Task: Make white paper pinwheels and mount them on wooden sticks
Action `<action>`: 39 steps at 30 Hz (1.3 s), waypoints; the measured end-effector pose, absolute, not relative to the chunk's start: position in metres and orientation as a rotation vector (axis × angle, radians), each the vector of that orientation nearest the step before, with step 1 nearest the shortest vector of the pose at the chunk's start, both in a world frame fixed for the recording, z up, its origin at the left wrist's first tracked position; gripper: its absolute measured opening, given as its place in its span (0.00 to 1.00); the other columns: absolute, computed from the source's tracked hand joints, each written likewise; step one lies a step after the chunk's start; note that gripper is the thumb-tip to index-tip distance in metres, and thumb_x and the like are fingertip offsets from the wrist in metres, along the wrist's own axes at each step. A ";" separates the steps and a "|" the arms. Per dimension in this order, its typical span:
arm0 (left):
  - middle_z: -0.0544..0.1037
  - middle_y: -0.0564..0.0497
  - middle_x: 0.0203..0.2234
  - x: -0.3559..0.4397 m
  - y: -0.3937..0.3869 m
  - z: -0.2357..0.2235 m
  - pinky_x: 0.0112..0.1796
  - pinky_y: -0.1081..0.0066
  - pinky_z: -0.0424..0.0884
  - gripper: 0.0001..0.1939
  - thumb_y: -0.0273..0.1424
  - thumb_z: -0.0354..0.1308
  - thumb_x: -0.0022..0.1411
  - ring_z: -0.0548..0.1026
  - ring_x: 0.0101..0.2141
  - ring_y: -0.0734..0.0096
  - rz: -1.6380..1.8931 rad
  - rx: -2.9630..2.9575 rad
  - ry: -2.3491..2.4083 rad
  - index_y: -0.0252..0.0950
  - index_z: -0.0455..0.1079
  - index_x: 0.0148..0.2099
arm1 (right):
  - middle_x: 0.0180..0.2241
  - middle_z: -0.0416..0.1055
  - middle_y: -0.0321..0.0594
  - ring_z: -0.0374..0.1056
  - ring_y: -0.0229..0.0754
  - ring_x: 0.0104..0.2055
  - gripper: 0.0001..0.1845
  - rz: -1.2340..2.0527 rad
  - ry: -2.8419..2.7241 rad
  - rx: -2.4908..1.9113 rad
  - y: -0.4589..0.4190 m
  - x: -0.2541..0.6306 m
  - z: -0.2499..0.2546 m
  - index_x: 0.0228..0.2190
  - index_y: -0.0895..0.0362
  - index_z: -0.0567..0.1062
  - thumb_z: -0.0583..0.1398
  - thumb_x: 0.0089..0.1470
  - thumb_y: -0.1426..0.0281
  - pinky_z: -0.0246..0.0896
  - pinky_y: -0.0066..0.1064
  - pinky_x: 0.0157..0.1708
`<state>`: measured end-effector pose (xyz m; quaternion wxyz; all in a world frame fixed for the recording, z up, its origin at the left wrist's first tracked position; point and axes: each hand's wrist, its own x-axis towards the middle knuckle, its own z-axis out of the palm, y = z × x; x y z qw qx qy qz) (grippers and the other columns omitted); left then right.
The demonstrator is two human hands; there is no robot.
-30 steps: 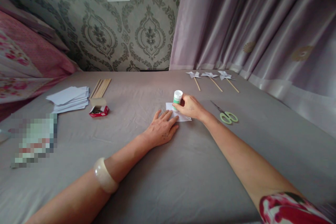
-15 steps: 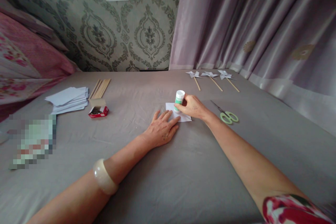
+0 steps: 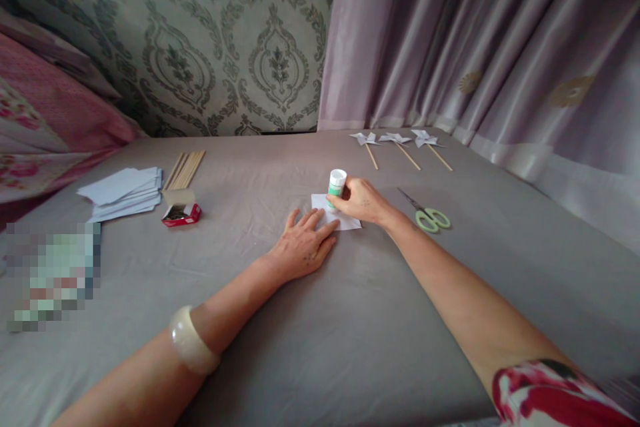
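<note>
A small white paper square [image 3: 347, 221] lies on the grey sheet in the middle. My left hand [image 3: 303, 245] rests flat with fingers stretched out, its fingertips pressing the paper's near left corner. My right hand [image 3: 361, 201] is closed round a white and green glue stick [image 3: 337, 187], which stands upright with its lower end on the paper.
Green-handled scissors [image 3: 430, 216] lie just right of my right hand. Three paper pinwheels on sticks [image 3: 397, 144] lie at the back by the curtain. At the left are a stack of white paper [image 3: 121, 191], wooden sticks [image 3: 185, 169] and an open red box [image 3: 179, 211].
The glue stick tilted slightly and came back upright over the paper. My left hand has stayed on the paper. The view has shifted a little.
</note>
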<state>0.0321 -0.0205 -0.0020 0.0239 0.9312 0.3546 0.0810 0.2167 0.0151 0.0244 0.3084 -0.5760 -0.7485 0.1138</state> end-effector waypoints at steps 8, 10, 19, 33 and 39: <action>0.62 0.38 0.59 0.032 -0.020 -0.002 0.58 0.43 0.47 0.24 0.40 0.38 0.69 0.59 0.60 0.53 0.255 2.887 1.081 0.41 0.60 0.62 | 0.21 0.69 0.36 0.60 0.34 0.22 0.09 0.314 -2.020 -1.482 0.014 0.216 0.024 0.24 0.59 0.70 0.59 0.46 0.64 0.51 0.26 0.24; 0.63 0.39 0.59 0.032 -0.020 -0.002 0.58 0.43 0.47 0.23 0.40 0.38 0.69 0.59 0.60 0.53 0.271 2.882 1.082 0.41 0.60 0.62 | 0.21 0.69 0.35 0.60 0.34 0.22 0.10 0.335 -2.013 -1.473 0.014 0.213 0.023 0.25 0.59 0.70 0.59 0.47 0.64 0.51 0.26 0.24; 0.61 0.39 0.60 0.032 -0.020 -0.001 0.58 0.43 0.47 0.23 0.39 0.39 0.69 0.59 0.60 0.53 0.250 2.852 1.091 0.43 0.59 0.62 | 0.20 0.67 0.35 0.61 0.34 0.22 0.10 0.286 -1.906 -1.581 0.017 0.226 0.030 0.22 0.59 0.69 0.59 0.46 0.64 0.51 0.26 0.24; 0.69 0.41 0.50 0.042 -0.019 0.014 0.56 0.46 0.50 0.24 0.44 0.38 0.68 0.68 0.50 0.55 0.214 2.902 1.135 0.41 0.66 0.57 | 0.20 0.66 0.34 0.60 0.34 0.22 0.09 0.345 -1.972 -1.505 0.016 0.216 0.023 0.26 0.59 0.69 0.58 0.47 0.64 0.51 0.25 0.24; 0.66 0.39 0.51 0.052 -0.018 0.011 0.50 0.50 0.60 0.25 0.46 0.40 0.67 0.66 0.49 0.52 0.239 2.819 1.264 0.43 0.65 0.58 | 0.19 0.66 0.34 0.59 0.34 0.21 0.09 0.394 -1.944 -1.521 0.016 0.216 0.022 0.25 0.58 0.69 0.58 0.47 0.64 0.50 0.25 0.23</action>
